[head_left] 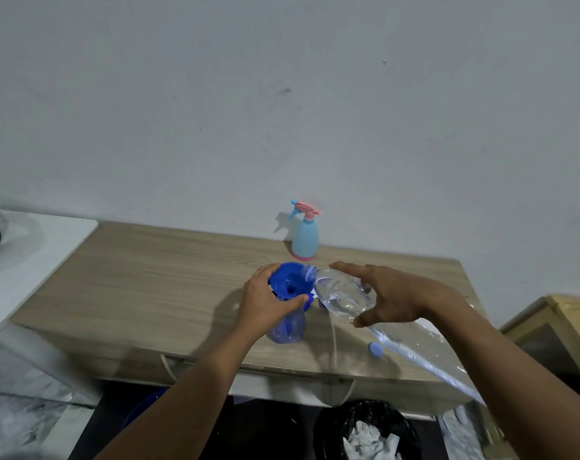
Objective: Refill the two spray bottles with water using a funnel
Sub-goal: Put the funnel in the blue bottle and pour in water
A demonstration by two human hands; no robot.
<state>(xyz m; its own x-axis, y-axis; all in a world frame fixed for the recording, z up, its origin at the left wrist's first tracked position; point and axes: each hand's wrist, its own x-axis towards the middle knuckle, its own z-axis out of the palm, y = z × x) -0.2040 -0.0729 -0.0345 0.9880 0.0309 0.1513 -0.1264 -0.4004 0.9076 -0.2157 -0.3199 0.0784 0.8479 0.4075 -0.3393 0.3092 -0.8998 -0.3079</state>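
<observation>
Wooden desk top (149, 277) carries everything. Clear water bottle (341, 293) is the big item: my right hand (398, 297) wraps it between thumb and curled fingers, tilted so the mouth rests just over the funnel rim and the base rides high toward me, which lets gravity feed it. Left hand (265, 303) grips the blue funnel (290, 280) with thumb across the front and fingers round the far side, pinning it in the neck of the translucent blue spray bottle (288, 328) so the pour can't tip it. That bottle stands mid-worktop, nearer the front edge; can't read its fill level. The light-blue-and-pink spray bottle (304, 237) is parked upright at the back edge against the wall, head on, well clear of splash; I'd guess it's next. Thin tube (333, 336) just right of the blue bottle is probably its pulled sprayer's dip tube. Small blue cap (376, 349) sits near the front edge.
</observation>
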